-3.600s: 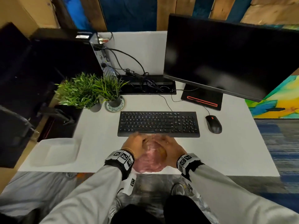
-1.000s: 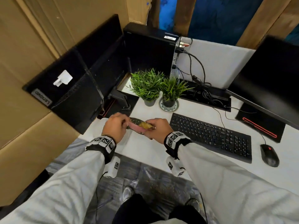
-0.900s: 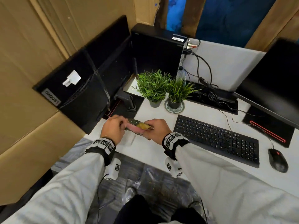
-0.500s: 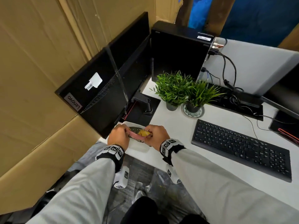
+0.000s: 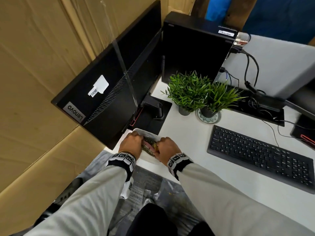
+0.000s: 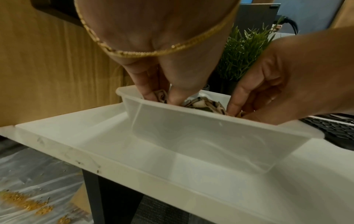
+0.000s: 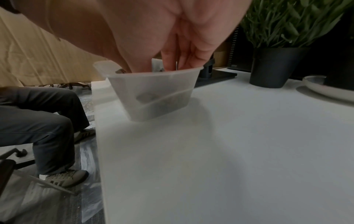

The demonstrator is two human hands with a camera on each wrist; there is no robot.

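Translucent white plastic, a shallow rectangular tub (image 5: 154, 161), sat at the near left corner of the white desk (image 5: 187, 133), just in front of the black monitor stand (image 5: 153, 114). I had both hands down inside it: my left hand (image 5: 130, 144) pinched one end of a folded patterned cloth bundle (image 5: 149, 144), brown and cream with a pink strip, and my right hand (image 5: 166, 147) curled its fingers round the other end. The bundle lay low in the tub, between my hands. To do this well, I judged I should keep the bundle level, press it flat against the bottom, and let go of both ends together so the folds would not spring open, and keep my wrists off the thin rim so the light tub would not tip. The head view showed the pink strip and the black keyboard (image 5: 260, 155) well apart to the right; the left wrist view alone showed my fingertips (image 6: 147, 94) nipping the cloth below the rim; the right wrist view showed a dark shape through the tub wall (image 7: 153, 97) and the dark pot of a green plant (image 7: 275, 66) near the far side.
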